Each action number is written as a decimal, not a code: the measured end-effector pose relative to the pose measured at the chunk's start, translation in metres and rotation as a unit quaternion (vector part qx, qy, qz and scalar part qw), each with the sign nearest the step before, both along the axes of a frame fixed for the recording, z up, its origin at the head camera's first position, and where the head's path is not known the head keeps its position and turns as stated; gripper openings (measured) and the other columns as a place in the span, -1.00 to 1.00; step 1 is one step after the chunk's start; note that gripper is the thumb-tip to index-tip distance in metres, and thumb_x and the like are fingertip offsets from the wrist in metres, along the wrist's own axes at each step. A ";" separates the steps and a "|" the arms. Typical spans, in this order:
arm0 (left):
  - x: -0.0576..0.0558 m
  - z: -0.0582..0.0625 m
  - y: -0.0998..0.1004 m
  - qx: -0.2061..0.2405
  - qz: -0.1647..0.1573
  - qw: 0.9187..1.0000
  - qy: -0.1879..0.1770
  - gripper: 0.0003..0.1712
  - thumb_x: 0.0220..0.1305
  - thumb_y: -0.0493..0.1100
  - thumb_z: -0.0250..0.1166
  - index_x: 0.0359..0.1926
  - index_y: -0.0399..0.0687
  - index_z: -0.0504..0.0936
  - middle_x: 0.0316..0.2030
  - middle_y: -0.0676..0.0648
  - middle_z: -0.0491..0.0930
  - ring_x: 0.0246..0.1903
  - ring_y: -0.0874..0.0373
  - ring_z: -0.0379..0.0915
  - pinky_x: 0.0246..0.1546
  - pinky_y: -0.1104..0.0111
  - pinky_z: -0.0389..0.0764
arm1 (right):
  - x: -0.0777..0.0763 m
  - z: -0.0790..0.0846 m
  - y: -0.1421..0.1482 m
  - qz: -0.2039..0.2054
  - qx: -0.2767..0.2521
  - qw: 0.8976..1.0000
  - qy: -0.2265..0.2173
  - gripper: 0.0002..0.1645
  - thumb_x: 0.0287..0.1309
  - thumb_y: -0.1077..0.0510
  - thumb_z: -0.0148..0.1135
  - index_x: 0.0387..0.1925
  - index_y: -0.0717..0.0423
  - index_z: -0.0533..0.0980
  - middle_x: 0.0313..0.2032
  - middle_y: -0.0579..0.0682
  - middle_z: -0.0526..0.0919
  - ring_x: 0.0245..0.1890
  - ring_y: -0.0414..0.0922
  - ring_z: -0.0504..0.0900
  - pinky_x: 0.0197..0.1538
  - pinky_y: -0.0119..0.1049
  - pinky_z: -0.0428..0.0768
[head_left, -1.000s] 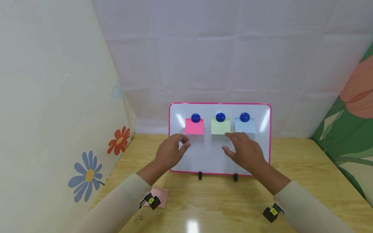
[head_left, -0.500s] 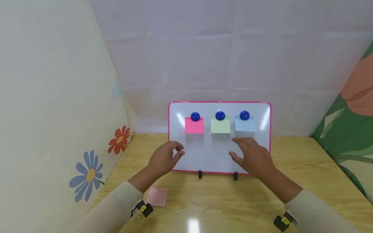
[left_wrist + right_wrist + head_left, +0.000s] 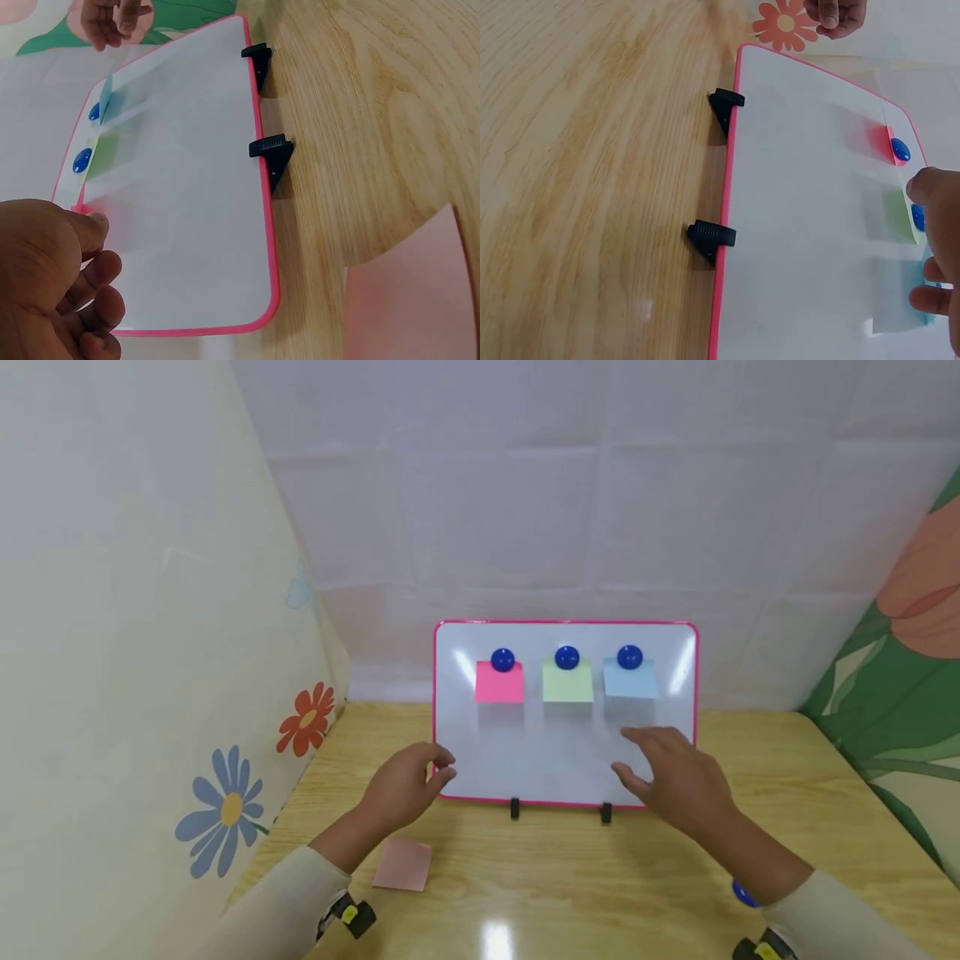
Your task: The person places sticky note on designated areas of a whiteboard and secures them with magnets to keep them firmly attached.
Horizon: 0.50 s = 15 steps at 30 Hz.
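Observation:
A whiteboard (image 3: 540,764) with a pink rim stands upright on the table. Three sticky notes hang in a row on it: bright pink (image 3: 499,687), pale green (image 3: 567,685) and light blue (image 3: 630,682). A round blue magnet (image 3: 567,657) sits at the top of each one. My left hand (image 3: 397,787), fingers loosely bent, hovers before the board's lower left corner and holds nothing. Before the lower right part is my right hand (image 3: 678,781), thumb and fingers apart, also holding nothing.
A pale pink sticky note (image 3: 403,865) lies on the wooden table (image 3: 555,885) at the front left. Another blue magnet (image 3: 744,893) is partly hidden by my right wrist. Black stand clips (image 3: 271,156) hold the board's bottom edge. Floral cloth covers the side walls.
Both hands have drawn back from the board and moved apart, left hand to the left, right hand to the right. The blue magnet beside the right wrist has come into sight.

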<state>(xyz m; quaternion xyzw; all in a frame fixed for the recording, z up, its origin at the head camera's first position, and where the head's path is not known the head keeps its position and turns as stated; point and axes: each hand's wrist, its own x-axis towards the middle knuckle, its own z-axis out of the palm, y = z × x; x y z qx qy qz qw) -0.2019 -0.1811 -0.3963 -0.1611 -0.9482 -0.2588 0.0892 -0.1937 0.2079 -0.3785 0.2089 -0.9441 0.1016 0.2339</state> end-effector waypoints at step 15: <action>0.009 -0.012 -0.013 -0.008 0.019 1.000 -0.017 -0.82 0.36 -0.10 0.42 -0.09 -0.04 0.70 -0.24 0.12 0.64 -0.41 0.23 0.40 -0.34 0.27 0.53 | 0.017 -0.010 0.032 -0.030 -0.020 0.999 -0.020 -0.33 0.10 -0.10 0.53 0.16 0.17 0.60 0.03 0.21 0.68 0.07 0.20 0.61 -0.53 -0.14 0.64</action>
